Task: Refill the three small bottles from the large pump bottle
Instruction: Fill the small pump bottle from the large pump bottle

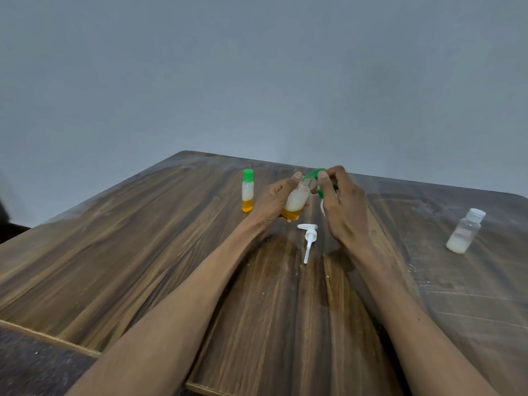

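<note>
My left hand (pixel 273 200) grips a small bottle (pixel 297 200) tilted to the right, white liquid over an orange layer, its neck uncapped. My right hand (pixel 341 204) pinches its green cap (pixel 314 174) just above the neck. A second green piece shows under my right fingers; what it belongs to is hidden by the hand. Another small bottle (pixel 247 191) with a green cap stands upright to the left, also white over orange. A white pump head (pixel 308 240) with its tube lies flat on the table in front of my hands. A clear bottle (pixel 464 232) with a white cap stands at the right, white liquid at its bottom.
The wooden table (pixel 143 252) has a wet patch and white specks near the pump head. Its far edge runs just behind my hands, against a grey wall. A dark strip lies at the near left corner.
</note>
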